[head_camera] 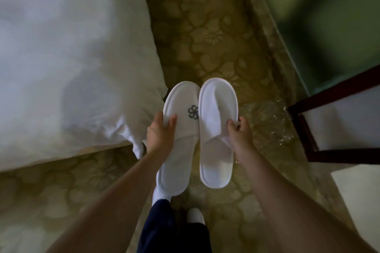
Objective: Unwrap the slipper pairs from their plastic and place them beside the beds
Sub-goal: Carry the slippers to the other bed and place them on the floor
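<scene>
The left hand [159, 135] pinches the white cloth slipper with a grey swirl logo [181, 129] between thumb and fingers. The right hand's [239, 131] fingers clamp the plain white cloth slipper [216, 129], unwrapped, toes pointing away beyond the fingertips.

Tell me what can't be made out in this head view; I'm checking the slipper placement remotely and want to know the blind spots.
- Heel of the logo-marked white cloth slipper: covered by the left hand and forearm.
- Plain white cloth slipper: any logo is hidden by its folded strap and the right hand.
- White-sheeted bed: cut off by the left and top edges, blurred.
- Clear crinkled plastic wrap on the floral carpet: outline too faint.
- Dark wooden frame: cut off at the right edge.
</scene>
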